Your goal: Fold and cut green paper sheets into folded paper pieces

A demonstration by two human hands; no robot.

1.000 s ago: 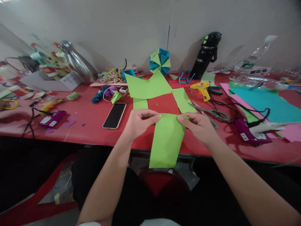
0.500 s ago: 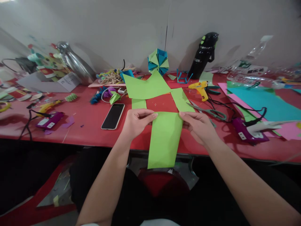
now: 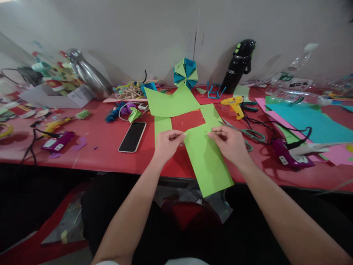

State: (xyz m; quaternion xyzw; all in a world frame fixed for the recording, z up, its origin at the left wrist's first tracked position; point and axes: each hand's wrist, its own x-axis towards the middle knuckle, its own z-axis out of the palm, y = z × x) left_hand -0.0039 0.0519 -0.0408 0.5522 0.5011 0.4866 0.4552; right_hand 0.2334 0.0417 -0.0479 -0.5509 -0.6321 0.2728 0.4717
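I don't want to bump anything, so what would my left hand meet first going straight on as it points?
The held green sheet, right at your left hand; past it, probably your right hand, though one view leaves depth unclear.

The table [image 3: 99,156] has a red surface. Directly on it there lie a phone [image 3: 132,137] with a dark screen, a yellow glue gun [image 3: 234,104], a pair of scissors [image 3: 242,130] and, on the left side, a purple box [image 3: 62,141]. A black bottle [image 3: 237,68] stands at the back.
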